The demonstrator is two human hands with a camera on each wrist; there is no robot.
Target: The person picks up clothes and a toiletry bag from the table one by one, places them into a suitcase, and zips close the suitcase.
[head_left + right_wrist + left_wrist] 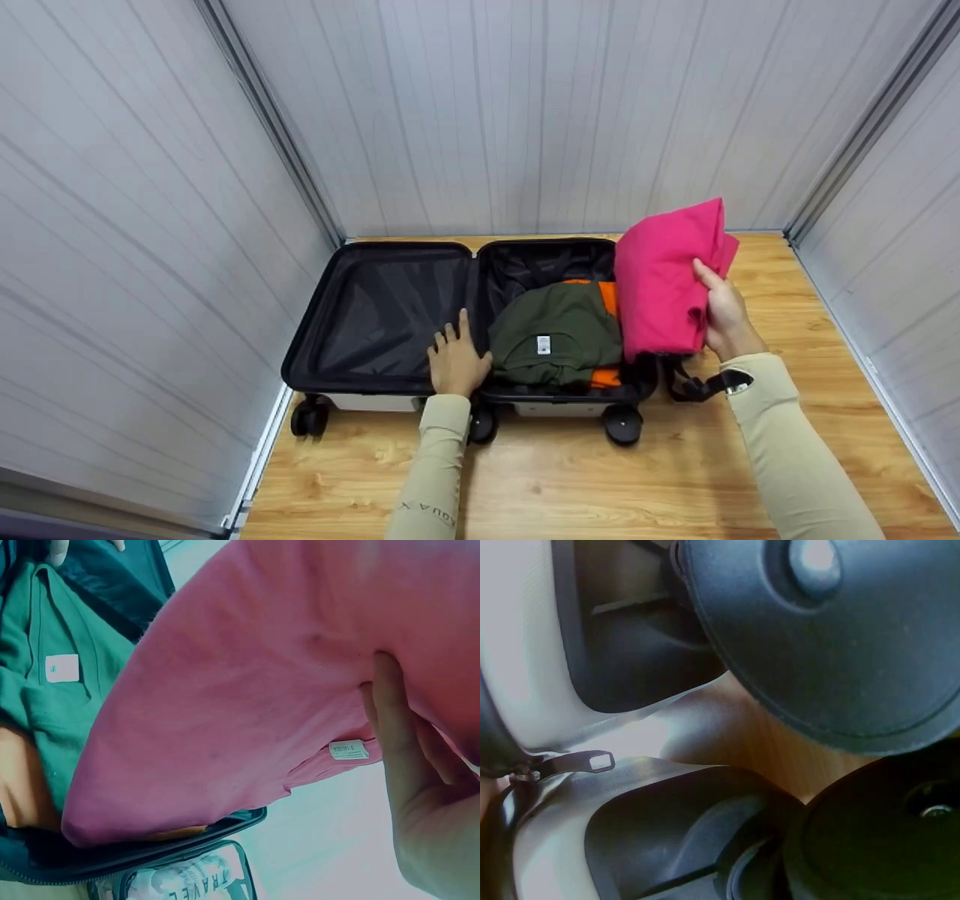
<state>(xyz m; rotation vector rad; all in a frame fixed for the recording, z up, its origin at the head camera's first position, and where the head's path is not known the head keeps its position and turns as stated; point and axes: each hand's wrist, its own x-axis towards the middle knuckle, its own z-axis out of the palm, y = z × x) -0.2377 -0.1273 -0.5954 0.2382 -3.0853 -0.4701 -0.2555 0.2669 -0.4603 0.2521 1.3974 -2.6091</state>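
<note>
My right hand grips a folded pink shirt by its right side, thumb on the near face. The shirt hangs tilted over the right edge of an open black-lined suitcase. A white label shows on it in the right wrist view. Spread, straight fingers of my left hand lie at the suitcase's middle, where its two halves meet. Inside the right half is a folded dark green shirt with a white neck label. Beneath the green one, an orange garment peeks out.
The left half's dark inner lining faces up. Black wheels stick out along the near side, and a zipper pull hangs by the hinge. A clear pouch lettered TRAVEL lies beside the suitcase. Pale panel walls surround the wood floor.
</note>
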